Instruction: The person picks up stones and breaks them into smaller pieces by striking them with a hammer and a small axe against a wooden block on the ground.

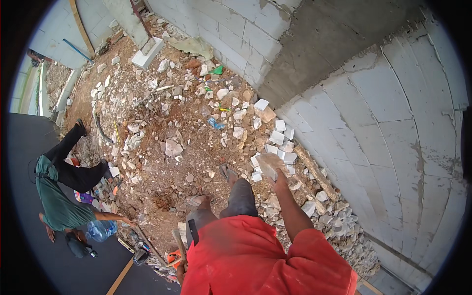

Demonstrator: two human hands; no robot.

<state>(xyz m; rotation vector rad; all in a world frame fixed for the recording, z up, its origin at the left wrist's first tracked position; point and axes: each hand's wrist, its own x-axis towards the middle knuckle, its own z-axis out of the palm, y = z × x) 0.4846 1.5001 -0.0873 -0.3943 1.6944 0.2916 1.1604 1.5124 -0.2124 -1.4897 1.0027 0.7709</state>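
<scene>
My right hand (280, 179) grips the near edge of a dirt-coated block piece (268, 164), holding it over a scatter of white block offcuts (276, 137) by the wall. Low in the picture, my left hand (181, 272) is partly hidden by my red shirt. It is closed around a wooden handle (178, 239) that rises beside my left leg; what the handle belongs to cannot be made out.
A co-worker (62, 206) bends at the left, one hand on a long stick (149, 241), near a large water bottle (101, 230). Rubble (173, 147) covers the ground. Rough logs (315, 171) lie along the grey block wall (368, 110). A concrete post (129, 22) stands ahead.
</scene>
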